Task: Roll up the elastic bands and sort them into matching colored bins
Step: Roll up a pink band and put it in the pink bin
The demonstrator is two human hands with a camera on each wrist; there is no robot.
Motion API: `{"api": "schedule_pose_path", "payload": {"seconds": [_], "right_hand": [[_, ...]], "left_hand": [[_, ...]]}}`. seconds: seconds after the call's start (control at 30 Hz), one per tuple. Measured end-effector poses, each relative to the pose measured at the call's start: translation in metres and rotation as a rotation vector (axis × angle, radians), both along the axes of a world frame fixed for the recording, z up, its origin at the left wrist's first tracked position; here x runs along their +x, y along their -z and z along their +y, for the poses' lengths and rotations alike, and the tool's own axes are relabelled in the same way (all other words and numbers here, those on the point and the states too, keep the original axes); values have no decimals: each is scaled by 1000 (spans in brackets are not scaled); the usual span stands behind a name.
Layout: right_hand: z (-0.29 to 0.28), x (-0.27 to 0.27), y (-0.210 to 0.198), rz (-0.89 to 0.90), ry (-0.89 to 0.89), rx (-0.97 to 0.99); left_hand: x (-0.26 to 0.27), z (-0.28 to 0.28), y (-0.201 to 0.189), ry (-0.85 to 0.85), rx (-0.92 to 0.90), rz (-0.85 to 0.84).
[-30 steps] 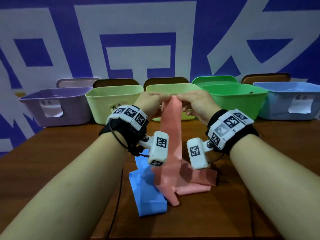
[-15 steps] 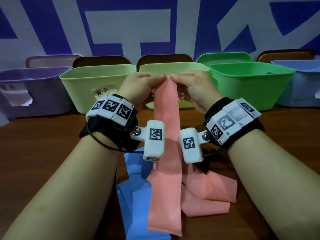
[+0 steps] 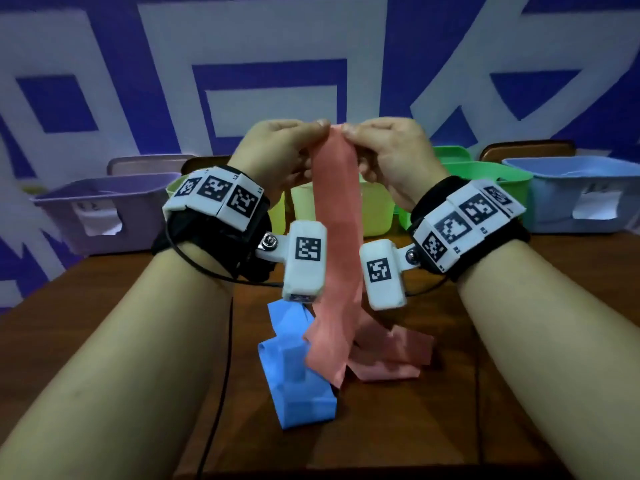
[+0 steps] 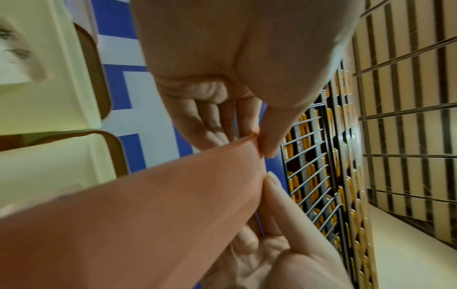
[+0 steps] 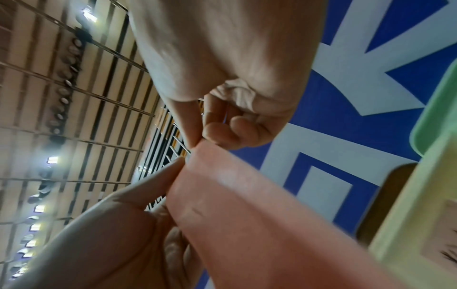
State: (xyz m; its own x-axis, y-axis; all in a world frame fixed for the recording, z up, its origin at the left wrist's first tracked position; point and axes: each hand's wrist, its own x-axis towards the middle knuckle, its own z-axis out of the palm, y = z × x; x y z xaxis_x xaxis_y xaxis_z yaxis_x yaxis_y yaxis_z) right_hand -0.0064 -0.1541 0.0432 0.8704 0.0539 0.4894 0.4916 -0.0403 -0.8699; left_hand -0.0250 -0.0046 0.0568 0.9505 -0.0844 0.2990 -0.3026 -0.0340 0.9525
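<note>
- Blue-and-white patterned wall (image 3: 104, 64) stood behind a brown wooden tabletop (image 3: 450, 410), along whose far edge a row of bins was lined up.
- Bins from left end to right end: purple bin (image 3: 104, 216), yellow-green bin (image 3: 374, 209), green bin (image 3: 485, 174), light blue bin (image 3: 581, 195).
- Left hand (image 3: 277, 150) pinched the top left corner of the pink elastic band (image 3: 337, 237) between thumb and forefinger, raised well above the tabletop; its other fingers curled loosely behind.
- Right hand (image 3: 391, 150) pinched the top right corner the same way, its fingertips almost touching those of the left hand.
- Pink elastic band hung straight down between both wrists; its lower part lay crumpled on the middle of the tabletop.
- Blue elastic band (image 3: 298, 375) lay folded on the tabletop just left of the pink heap, partly under it.
</note>
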Motion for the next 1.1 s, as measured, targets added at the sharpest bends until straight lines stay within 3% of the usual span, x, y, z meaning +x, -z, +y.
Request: {"api": "schedule_pose_path", "payload": {"seconds": [0.23,0.43,0.6,0.87,1.1], "right_hand": [[-10,-98,-65,-154,-47,-15],[-23,-137,-76,-148,-90,-11],[-36,-108,-49,-20,-72,-44],[-42,-4,46,262,-97,-151],[-32,54,76,290,-134,-262]], "left_hand": [[-95,-3,-60,-8,40,-142],[-128,-13,-72,12,45,-152],[-95,-24,-46,4,102,-56],[6,-22,44,-5,197,224],[64,-12,77,51,172,257]]}}
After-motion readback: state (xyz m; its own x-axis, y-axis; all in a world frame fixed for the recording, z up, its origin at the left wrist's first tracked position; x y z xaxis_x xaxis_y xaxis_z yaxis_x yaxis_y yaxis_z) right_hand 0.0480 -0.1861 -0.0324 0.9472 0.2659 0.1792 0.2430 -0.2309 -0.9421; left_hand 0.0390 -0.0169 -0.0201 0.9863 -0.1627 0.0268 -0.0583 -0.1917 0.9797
